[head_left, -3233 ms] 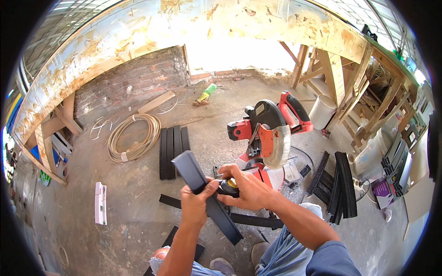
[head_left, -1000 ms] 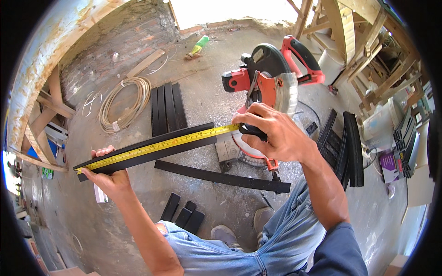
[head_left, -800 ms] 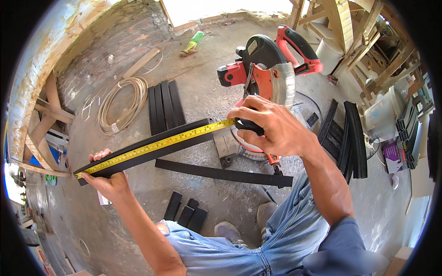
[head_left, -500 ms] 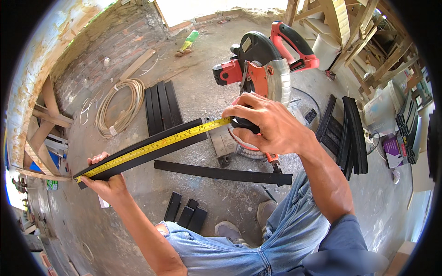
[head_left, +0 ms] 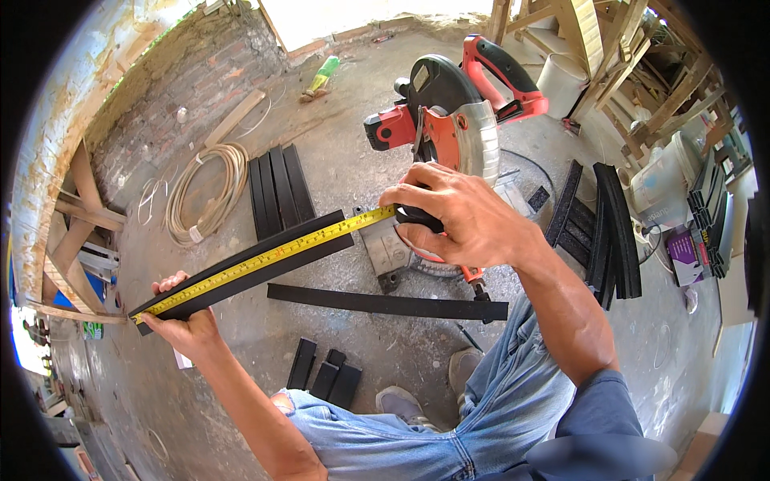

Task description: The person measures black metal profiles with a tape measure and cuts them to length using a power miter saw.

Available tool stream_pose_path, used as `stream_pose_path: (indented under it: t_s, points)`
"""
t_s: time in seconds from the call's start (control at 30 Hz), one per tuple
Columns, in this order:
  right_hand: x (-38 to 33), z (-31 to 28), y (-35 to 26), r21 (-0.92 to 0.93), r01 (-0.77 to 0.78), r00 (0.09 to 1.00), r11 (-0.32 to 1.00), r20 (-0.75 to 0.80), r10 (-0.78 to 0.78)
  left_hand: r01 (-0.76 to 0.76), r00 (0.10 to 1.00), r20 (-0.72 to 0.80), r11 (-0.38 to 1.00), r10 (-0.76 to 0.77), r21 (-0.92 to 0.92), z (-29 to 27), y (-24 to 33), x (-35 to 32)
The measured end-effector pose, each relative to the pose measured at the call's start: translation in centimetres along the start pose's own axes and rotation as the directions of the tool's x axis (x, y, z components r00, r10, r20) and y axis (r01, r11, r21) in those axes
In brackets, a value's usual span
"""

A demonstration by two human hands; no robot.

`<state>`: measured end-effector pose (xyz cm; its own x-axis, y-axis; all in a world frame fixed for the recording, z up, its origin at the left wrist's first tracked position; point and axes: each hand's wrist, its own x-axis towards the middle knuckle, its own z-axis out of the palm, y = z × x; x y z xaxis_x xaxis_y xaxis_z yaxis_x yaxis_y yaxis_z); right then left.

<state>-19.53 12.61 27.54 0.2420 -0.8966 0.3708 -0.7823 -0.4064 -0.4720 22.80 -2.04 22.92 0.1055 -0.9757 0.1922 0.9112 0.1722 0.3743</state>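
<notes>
A long black strip is held level above the concrete floor, with a yellow measuring tape stretched along its top. My left hand grips the strip's near left end and pins the tape's tip there. My right hand holds the black tape case at the strip's right end, just in front of the red and grey mitre saw.
Another long black strip lies on the floor below the saw. Short black offcuts sit by my knee, three black strips beside a coiled hose, more black strips at right. Timber frames line the edges.
Three seconds ago both hands held the strip close together near the saw. Since then the tape has been pulled out along the strip, and over the last second the hands barely shift.
</notes>
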Motion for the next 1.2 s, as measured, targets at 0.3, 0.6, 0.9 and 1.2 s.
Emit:
stream_pose_path:
  t_s: [0.3,0.6,0.9,1.2]
  points:
    - [0.6,-1.0,-0.6,0.09,0.026,0.994,0.996,-0.11,-0.016,-0.057,0.994,0.103,0.989,0.044,0.133,-0.6,-1.1,0.0]
    - [-6.6,0.7,4.8,0.397,-0.138,0.99,0.907,0.07,0.12,-0.057,0.995,-0.076,0.986,0.07,0.154,-1.2,-0.5,-0.3]
    - [-23.2,22.2,5.5,0.735,-0.402,0.914,0.547,0.363,0.183,0.07,0.939,-0.339,0.937,0.054,0.343,0.8,-7.4,-1.2]
    - [-22.9,23.0,1.4,0.667,-0.569,0.818,0.481,0.397,0.417,-0.001,0.871,0.158,0.321,-0.465,0.947,4.1,-17.9,-7.1]
